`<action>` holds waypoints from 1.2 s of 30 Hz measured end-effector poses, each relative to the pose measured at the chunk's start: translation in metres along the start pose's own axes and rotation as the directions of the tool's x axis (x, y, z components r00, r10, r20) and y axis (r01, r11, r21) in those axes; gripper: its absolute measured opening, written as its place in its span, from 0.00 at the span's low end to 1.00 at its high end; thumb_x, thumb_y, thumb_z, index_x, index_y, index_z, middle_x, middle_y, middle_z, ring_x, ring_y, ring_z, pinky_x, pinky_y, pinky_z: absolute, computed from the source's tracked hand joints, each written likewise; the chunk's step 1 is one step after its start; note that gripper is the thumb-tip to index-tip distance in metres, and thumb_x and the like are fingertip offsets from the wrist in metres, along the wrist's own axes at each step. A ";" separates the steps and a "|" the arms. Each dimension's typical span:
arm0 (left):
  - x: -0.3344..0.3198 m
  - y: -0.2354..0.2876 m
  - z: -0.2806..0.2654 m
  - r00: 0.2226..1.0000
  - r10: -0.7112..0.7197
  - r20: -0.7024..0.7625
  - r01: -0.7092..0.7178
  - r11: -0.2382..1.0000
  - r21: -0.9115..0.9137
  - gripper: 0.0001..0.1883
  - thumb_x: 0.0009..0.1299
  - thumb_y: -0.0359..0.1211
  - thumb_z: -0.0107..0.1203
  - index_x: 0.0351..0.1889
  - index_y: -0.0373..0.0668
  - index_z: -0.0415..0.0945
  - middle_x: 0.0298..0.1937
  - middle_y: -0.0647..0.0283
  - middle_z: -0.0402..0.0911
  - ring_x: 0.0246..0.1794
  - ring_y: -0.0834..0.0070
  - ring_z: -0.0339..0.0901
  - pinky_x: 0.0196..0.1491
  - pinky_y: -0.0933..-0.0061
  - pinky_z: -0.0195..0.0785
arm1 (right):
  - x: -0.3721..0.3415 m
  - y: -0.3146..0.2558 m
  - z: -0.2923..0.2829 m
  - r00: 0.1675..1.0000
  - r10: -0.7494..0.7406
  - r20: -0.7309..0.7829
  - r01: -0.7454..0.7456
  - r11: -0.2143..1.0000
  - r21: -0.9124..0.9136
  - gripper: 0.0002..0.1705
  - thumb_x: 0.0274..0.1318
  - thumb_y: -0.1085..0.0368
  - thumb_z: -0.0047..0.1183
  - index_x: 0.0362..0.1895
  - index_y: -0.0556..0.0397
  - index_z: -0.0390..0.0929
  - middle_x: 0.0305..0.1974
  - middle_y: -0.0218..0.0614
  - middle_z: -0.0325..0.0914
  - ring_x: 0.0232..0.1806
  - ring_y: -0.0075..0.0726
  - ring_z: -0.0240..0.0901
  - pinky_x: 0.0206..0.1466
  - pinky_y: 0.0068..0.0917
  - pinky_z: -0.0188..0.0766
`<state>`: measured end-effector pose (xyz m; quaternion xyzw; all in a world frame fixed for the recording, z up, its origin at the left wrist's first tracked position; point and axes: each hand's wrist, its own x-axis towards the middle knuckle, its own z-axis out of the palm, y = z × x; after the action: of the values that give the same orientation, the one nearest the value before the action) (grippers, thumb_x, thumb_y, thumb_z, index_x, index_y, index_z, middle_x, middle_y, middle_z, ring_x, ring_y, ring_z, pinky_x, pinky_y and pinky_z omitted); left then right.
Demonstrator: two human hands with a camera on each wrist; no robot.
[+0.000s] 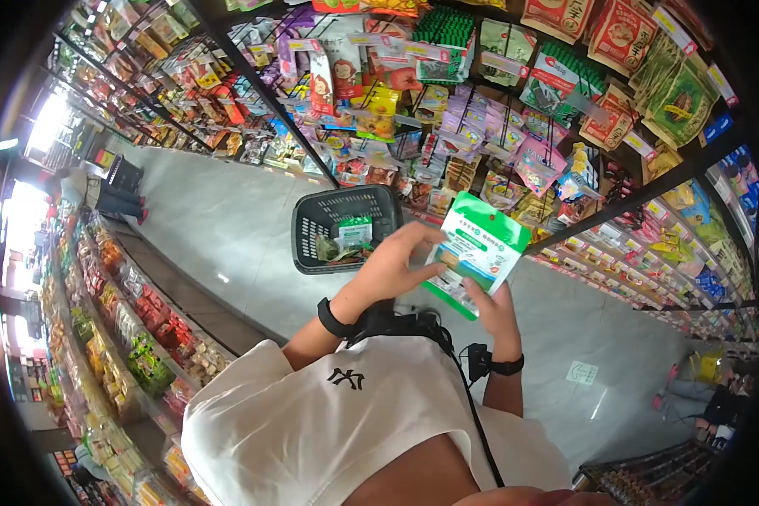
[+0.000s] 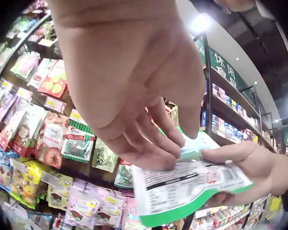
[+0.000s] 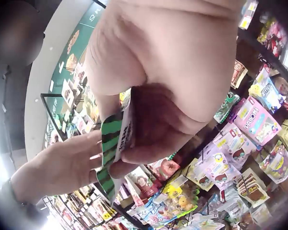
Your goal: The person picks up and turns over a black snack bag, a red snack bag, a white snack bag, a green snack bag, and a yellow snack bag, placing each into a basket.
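Observation:
A green and white snack pouch (image 1: 486, 240) is held up in front of the body, tilted. My right hand (image 1: 496, 319) grips its lower edge, thumb on one face and fingers behind, as the right wrist view shows of the pouch (image 3: 116, 143). At the opposite edge is my left hand (image 1: 396, 263), its thumb and fingers apart. In the left wrist view the loosely bent fingers (image 2: 156, 139) of that hand lie right at the printed face of the pouch (image 2: 182, 187).
A dark shopping basket (image 1: 306, 221) stands on the grey floor (image 1: 253, 291), holding a green and white packet (image 1: 355, 229) and other packets. Racks of hanging snack bags (image 1: 472, 126) rise ahead. Filled shelves (image 1: 135, 312) run along the left. Other people (image 1: 114, 198) stand farther off.

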<state>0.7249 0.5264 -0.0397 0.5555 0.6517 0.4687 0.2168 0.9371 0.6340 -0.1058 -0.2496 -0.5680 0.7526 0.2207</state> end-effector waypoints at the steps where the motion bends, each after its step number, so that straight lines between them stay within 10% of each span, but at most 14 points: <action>1: -0.006 0.000 -0.009 0.999 -0.035 -0.020 0.035 0.999 -0.007 0.25 0.65 0.34 0.72 0.58 0.40 0.76 0.49 0.57 0.84 0.43 0.62 0.83 0.48 0.65 0.77 | 0.000 -0.003 0.006 1.000 -0.015 -0.012 0.015 0.999 0.043 0.23 0.69 0.69 0.57 0.65 0.63 0.72 0.57 0.33 0.80 0.55 0.23 0.75 0.58 0.25 0.72; 5: -0.038 -0.021 -0.044 0.974 -0.135 0.181 0.155 0.983 -0.099 0.23 0.67 0.35 0.72 0.55 0.38 0.75 0.46 0.60 0.87 0.40 0.72 0.84 0.43 0.68 0.77 | 0.007 -0.017 0.040 0.997 -0.041 0.065 0.037 0.997 0.062 0.24 0.69 0.70 0.56 0.67 0.63 0.71 0.60 0.35 0.79 0.58 0.26 0.74 0.60 0.27 0.72; 15: -0.145 -0.051 -0.174 0.920 -0.365 -0.141 0.335 0.921 -0.197 0.18 0.65 0.34 0.74 0.45 0.36 0.76 0.18 0.66 0.76 0.18 0.84 0.66 0.24 0.73 0.59 | 0.059 0.004 0.204 0.986 -0.089 0.139 0.094 0.995 -0.028 0.21 0.75 0.65 0.53 0.65 0.63 0.74 0.59 0.35 0.80 0.58 0.25 0.74 0.62 0.26 0.70; 36: -0.182 -0.149 -0.332 0.894 -0.405 -0.190 0.311 0.868 -0.387 0.09 0.77 0.30 0.59 0.51 0.38 0.75 0.25 0.65 0.81 0.24 0.83 0.68 0.30 0.75 0.65 | 0.173 0.030 0.372 0.973 -0.027 0.229 0.046 0.996 -0.077 0.20 0.76 0.60 0.52 0.60 0.63 0.77 0.50 0.35 0.85 0.48 0.19 0.78 0.54 0.22 0.72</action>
<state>0.4336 0.2430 -0.0548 0.3091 0.6743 0.5969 0.3058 0.5678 0.4558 -0.0711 -0.1599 -0.6243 0.7482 0.1574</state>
